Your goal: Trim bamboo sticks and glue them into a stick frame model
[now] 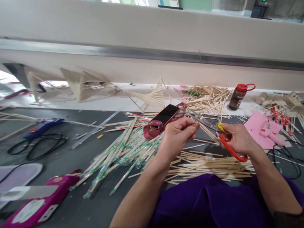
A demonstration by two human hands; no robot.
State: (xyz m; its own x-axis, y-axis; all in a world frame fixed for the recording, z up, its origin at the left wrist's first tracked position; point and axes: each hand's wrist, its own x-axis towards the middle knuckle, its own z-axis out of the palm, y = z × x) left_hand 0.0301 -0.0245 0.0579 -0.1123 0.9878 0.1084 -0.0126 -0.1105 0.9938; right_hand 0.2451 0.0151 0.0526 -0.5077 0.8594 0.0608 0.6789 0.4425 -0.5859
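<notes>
My right hand (236, 137) is closed on the scissors (231, 150) with orange and yellow handles, whose blades point up and left toward my other hand. My left hand (179, 134) is pinched, its fingertips near the blades; what it grips is too small to make out. Thin wooden sticks (207, 131) run between the two hands, just below the blades. Under my hands many loose sticks (213, 166) lie in a pile on the dark table (95, 212). A black phone (167, 114) with a dark red strap (150, 132) rests beyond my left hand.
Green-marked wrapped sticks (114, 155) spread to the left. A blue glue gun (42, 126) with a cable and a magenta case (45, 202) lie farther left. Stick models (154, 98) stand at the back. On the right are a bottle (237, 96), pink paper (256, 126) and a pink glue gun (273, 137).
</notes>
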